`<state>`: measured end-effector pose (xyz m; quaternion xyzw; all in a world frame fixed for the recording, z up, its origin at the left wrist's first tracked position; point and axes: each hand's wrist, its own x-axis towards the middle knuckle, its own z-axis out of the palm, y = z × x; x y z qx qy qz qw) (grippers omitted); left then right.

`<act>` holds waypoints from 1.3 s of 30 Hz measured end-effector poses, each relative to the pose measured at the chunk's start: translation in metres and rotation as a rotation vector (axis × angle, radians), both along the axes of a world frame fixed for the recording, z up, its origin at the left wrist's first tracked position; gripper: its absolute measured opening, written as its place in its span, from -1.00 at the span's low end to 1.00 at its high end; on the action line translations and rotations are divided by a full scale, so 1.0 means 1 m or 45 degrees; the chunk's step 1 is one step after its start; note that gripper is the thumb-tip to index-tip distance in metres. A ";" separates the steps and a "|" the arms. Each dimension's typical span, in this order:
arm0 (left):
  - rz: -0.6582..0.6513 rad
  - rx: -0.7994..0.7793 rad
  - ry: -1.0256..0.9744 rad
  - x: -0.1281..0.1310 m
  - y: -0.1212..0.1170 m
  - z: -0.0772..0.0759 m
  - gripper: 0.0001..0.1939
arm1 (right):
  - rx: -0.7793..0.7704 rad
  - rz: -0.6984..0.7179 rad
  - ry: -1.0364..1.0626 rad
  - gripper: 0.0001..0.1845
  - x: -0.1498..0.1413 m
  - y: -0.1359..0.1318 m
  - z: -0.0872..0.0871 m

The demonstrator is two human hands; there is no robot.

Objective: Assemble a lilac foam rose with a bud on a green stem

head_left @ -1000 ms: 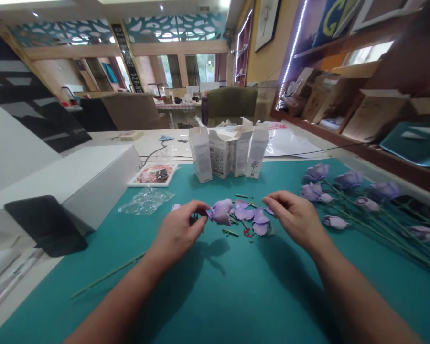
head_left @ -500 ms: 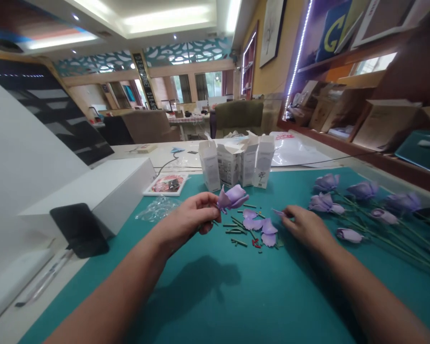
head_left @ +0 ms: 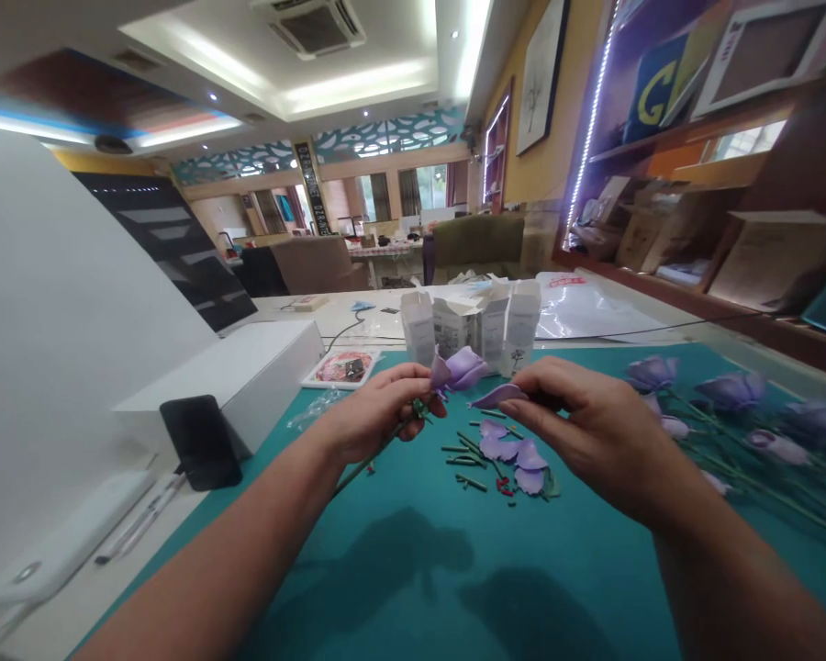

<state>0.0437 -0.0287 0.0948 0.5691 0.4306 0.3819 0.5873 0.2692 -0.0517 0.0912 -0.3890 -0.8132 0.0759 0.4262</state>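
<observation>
A: While the left hand point(head_left: 378, 413) holds the purple flower point(head_left: 466, 368) at its stem, where is the right hand point(head_left: 592, 420)?
B: It has come nearer to the flower, with a petal point(head_left: 496, 397) pinched between thumb and fingers, so both pieces are now close together.
A: And each grip?
B: Closed, above the green mat point(head_left: 557, 551), where loose petals point(head_left: 529, 480) lie.

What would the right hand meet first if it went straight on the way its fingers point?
Likely the light purple flower head in the left hand, beyond the curved purple petal that the right hand holds, though depth is unclear.
</observation>
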 end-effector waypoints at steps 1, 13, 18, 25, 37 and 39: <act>0.006 -0.006 -0.001 0.001 0.000 0.000 -0.81 | 0.031 -0.014 0.012 -0.77 -0.002 -0.001 -0.001; 0.039 -0.034 -0.043 0.015 0.004 0.000 -0.83 | 0.179 -0.200 0.034 -0.80 -0.012 -0.005 -0.007; 0.013 -0.027 -0.035 0.015 0.007 -0.002 -0.81 | 0.146 -0.194 -0.020 -0.78 -0.010 -0.002 -0.008; -0.023 -0.006 -0.021 0.015 0.006 -0.002 -0.81 | 0.159 -0.207 -0.043 -0.78 -0.010 0.000 -0.011; 0.044 0.007 -0.019 0.019 0.004 -0.002 -0.83 | 0.187 -0.233 -0.071 -0.76 -0.016 0.002 -0.018; 0.043 0.007 -0.022 0.019 0.005 -0.004 -0.83 | 0.180 -0.235 -0.074 -0.76 -0.016 0.002 -0.016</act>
